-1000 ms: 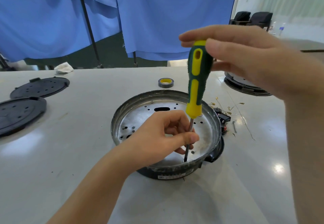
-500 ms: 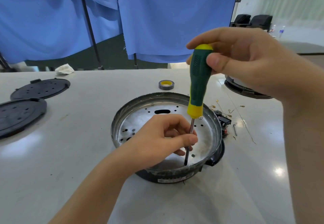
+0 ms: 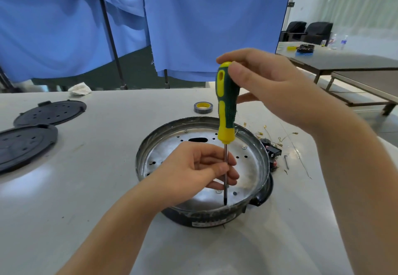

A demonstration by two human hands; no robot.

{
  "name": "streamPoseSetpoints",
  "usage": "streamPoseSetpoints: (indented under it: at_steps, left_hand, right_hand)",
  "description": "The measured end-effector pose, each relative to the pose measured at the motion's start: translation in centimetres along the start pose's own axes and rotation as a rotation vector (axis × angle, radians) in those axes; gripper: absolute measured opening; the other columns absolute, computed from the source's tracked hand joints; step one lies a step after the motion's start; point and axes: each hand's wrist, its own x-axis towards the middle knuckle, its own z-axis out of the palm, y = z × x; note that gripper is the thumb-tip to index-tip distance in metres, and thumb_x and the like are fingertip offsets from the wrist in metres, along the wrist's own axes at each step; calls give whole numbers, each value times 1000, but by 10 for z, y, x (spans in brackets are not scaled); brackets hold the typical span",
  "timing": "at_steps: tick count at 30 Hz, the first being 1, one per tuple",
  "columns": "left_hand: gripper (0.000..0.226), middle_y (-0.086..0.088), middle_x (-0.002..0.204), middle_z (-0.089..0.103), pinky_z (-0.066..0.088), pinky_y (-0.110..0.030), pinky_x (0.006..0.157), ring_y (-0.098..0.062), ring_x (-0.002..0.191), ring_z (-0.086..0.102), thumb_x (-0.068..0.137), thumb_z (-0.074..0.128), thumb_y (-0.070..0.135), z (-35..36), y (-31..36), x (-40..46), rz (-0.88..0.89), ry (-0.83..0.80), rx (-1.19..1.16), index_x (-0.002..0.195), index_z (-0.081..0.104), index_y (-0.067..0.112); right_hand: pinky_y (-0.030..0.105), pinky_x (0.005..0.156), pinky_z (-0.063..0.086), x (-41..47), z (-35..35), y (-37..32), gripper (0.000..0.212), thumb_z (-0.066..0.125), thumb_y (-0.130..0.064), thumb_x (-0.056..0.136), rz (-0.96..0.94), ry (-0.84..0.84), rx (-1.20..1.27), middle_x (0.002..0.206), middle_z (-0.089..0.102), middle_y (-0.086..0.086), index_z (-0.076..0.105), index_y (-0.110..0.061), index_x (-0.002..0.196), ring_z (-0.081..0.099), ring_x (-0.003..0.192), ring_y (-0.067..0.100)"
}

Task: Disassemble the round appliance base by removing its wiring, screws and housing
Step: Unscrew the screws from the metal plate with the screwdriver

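Note:
The round appliance base [image 3: 256,145], a shallow metal pan on a black housing, sits in the middle of the white table [image 3: 97,188]. A green and yellow screwdriver [image 3: 226,106] stands upright in it, its tip down near the pan's front rim. My right hand [image 3: 273,85] grips the top of the handle with thumb and fingers. Inside the pan, my left hand [image 3: 198,169] pinches the metal shaft between thumb and fingers. A washer and a small screw head [image 3: 234,193] lie on the pan floor beside the tip.
Two black perforated round covers [image 3: 50,112] [image 3: 19,145] lie at the left. A roll of tape [image 3: 202,107] sits behind the base. Loose wires, terminals and a black switch part [image 3: 272,150] lie right of the base, with a screw [image 3: 286,161]. Blue curtains hang behind.
My right hand has shifted its grip round the handle top, and the handle's yellow side now faces me. The screwdriver tip stays near the same spot and my left hand keeps holding the shaft.

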Motion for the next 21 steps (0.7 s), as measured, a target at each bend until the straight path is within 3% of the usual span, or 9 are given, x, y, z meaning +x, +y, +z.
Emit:
streamPoseSetpoints:
  at_steps: [2, 4, 9, 16, 21]
  left_hand:
    - [19, -4, 79, 76, 60, -29, 72, -19, 80, 74, 92, 55, -3, 0, 0, 0, 0, 9, -1, 91, 69, 9]
    - [17, -5, 79, 76, 59, -28, 71, -20, 79, 74, 91, 57, -2, 0, 0, 0, 1, 15, -5, 91, 70, 9]
    - [10, -9, 79, 75, 60, -31, 71, -22, 76, 74, 86, 65, -1, 1, 0, 1, 4, 52, -14, 89, 71, 6]
    - [10, -11, 74, 74, 61, -36, 69, -26, 72, 73, 76, 76, 5, 1, 1, 2, 26, 95, 22, 77, 68, 9]
    - [18, -9, 69, 72, 61, -34, 66, -24, 67, 71, 72, 81, 10, 1, 0, 2, 38, 121, 59, 73, 63, 10]
  right_hand:
    - [27, 79, 56, 0, 4, -3, 41, 51, -56, 85, -27, 85, -169, 93, 65, -10, 61, -27, 113, 65, 86, 10]
    - [16, 72, 50, -1, 5, -3, 45, 53, -65, 79, -61, 165, -304, 92, 61, -11, 62, -31, 108, 58, 81, 8]
    - [7, 69, 43, -1, 6, -1, 40, 58, -60, 82, -76, 172, -389, 96, 56, -15, 61, -34, 113, 53, 82, 0]
    - [14, 73, 50, -1, 10, -1, 44, 65, -55, 79, -73, 104, -282, 93, 59, -16, 57, -33, 116, 59, 85, 1]
    - [17, 73, 52, -1, 10, -1, 33, 70, -47, 80, -83, 83, -195, 89, 61, -11, 59, -37, 109, 62, 79, 6]
